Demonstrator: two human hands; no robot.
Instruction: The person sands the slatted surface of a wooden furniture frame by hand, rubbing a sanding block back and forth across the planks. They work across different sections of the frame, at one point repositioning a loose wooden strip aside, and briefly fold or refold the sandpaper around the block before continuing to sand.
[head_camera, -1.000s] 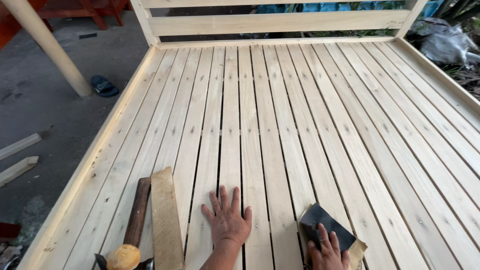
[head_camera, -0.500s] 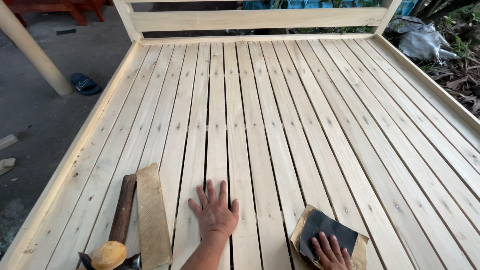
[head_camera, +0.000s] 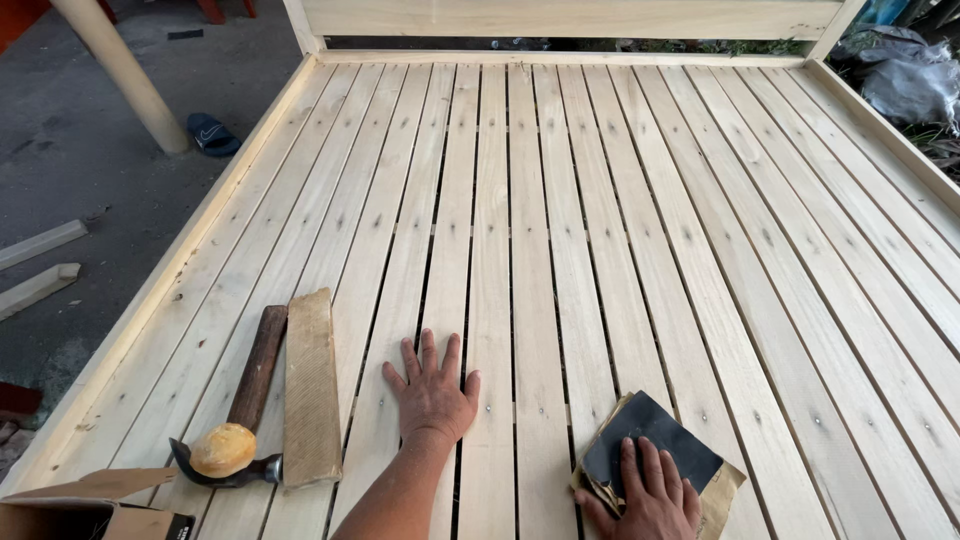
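Observation:
My left hand (head_camera: 432, 390) lies flat, fingers spread, on the pale wooden slats (head_camera: 560, 220) of a bed frame. My right hand (head_camera: 647, 492) presses down on a folded sheet of dark sandpaper (head_camera: 655, 452) at the bottom of the view. Left of my left hand rests a short rough wooden block (head_camera: 310, 388). Beside it lies a hammer (head_camera: 248, 390) with a brown wooden handle and a rounded orange-tan head near the bottom edge.
A cardboard box corner (head_camera: 95, 505) shows at the bottom left. The frame's side rails (head_camera: 170, 275) and headboard (head_camera: 570, 20) border the slats. On the concrete floor to the left stand a wooden post (head_camera: 125, 75), a blue sandal (head_camera: 213, 133) and loose wood offcuts (head_camera: 40, 265).
The view has shifted a little; my right hand with the sandpaper has slid slightly along the slats. My left hand stays flat on the slats.

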